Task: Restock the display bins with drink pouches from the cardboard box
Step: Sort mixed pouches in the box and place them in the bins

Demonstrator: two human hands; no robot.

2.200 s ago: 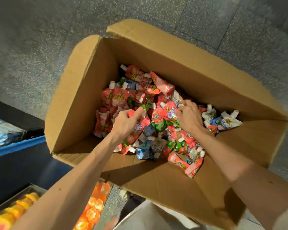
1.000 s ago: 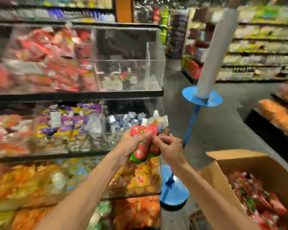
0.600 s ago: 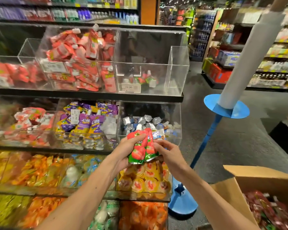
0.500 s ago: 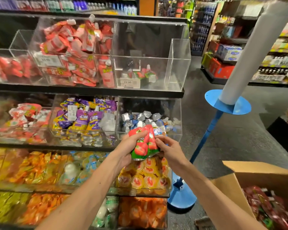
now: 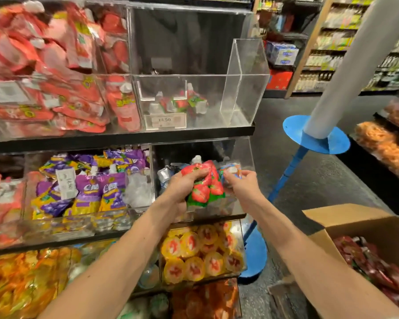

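1. Our left grip (image 5: 182, 188) is a bare hand, closed round a bunch of strawberry pouches (image 5: 204, 192). They are red with green bottoms, and the fingers curl over their upper halves.
2. Our right grip (image 5: 243, 187) is just beside it and pinches a blue-and-white pouch (image 5: 232, 172) between thumb and fingertips, right next to the bunch.
3. Both grips are raised at the middle bin (image 5: 247, 157), a clear acrylic one at the right end of the middle shelf. Silver-capped pouches (image 5: 164, 177) lie inside it on the left. We cannot tell whether the held pouches are past its front wall or only in front of it.
4. The top bin (image 5: 244, 88), directly above, holds only a few loose pouches (image 5: 182, 103) on its floor, behind a price label (image 5: 165, 119).
5. The cardboard box (image 5: 346, 217) is open at the lower right, well apart from the grips, with boxed pouches (image 5: 373, 261), mostly red, piled inside.
6. Left of the middle bin we see purple pouches (image 5: 90, 187), and above those a bin packed with red pouches (image 5: 55, 77).
7. Yellow jelly cups (image 5: 200, 252) fill the bin under our grips.
8. A blue stand (image 5: 316, 137) carrying a pale pole (image 5: 355, 56) rises right of the shelves.
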